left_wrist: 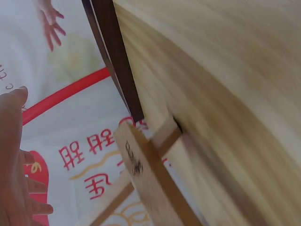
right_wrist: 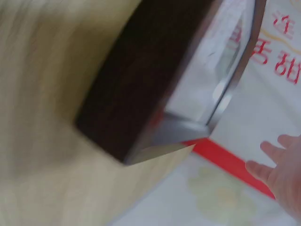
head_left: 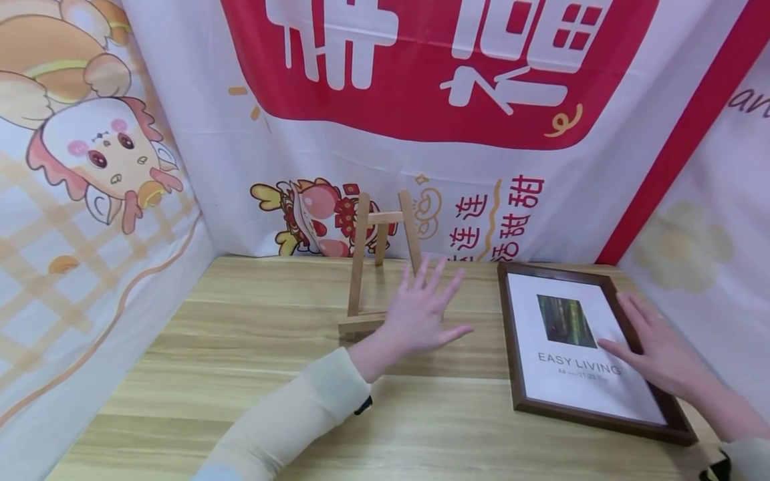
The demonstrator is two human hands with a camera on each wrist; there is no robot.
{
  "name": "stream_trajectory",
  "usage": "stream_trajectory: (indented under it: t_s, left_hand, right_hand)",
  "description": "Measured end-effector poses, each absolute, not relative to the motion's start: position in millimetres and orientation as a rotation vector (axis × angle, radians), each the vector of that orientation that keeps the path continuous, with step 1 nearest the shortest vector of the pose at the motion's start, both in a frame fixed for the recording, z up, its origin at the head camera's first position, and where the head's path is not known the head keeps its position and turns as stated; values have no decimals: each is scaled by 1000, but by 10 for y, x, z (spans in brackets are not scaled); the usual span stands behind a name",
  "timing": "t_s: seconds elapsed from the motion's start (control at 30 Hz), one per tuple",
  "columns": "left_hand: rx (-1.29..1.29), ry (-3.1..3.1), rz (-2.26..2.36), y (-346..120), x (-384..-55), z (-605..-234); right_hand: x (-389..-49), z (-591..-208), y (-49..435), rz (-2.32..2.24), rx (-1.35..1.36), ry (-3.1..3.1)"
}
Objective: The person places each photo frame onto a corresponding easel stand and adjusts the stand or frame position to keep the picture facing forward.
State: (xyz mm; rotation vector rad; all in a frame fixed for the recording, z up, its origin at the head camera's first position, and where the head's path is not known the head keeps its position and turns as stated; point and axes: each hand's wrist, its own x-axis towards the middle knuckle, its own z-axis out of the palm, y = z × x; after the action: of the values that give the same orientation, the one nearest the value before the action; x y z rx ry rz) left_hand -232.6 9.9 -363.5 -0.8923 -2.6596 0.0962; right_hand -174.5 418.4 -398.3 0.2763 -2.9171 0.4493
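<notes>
A small wooden easel stands upright near the back of the table, its ledge facing forward. My left hand hovers at its right side, fingers spread, holding nothing, and hides part of its right leg and ledge. In the left wrist view, the easel appears close by, with the left hand apart from it. A dark brown picture frame with an "EASY LIVING" sheet lies face up at the right. Over its right edge is my right hand, fingers extended; whether it touches the frame, I cannot tell.
The wood-grain table lies beneath everything. A printed white and red cloth hangs right behind the easel. Patterned cloths close off the left side and the right side too, near the picture frame.
</notes>
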Motion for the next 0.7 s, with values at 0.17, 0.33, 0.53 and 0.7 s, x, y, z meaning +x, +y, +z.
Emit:
stream_trajectory:
  t_s: [0.17,0.33,0.53,0.7]
  left_hand:
    - [-912,-2666,10,312,-2369,-3729]
    - [-930,-2703,-95,526,-2431,-3804]
    - [-903,-2778,-192,737,-2533,-3931]
    - [-904,-2847,-280,884,-2609,-4097]
  right_hand:
    - [-1753,-4114,4368,604,285,-2858]
    - [-1752,-4189,4480,684,264,-2830]
    - [-1704,-4255,4558,703,260,-2841]
    - [-1638,-4347,4664,728,284,-2837]
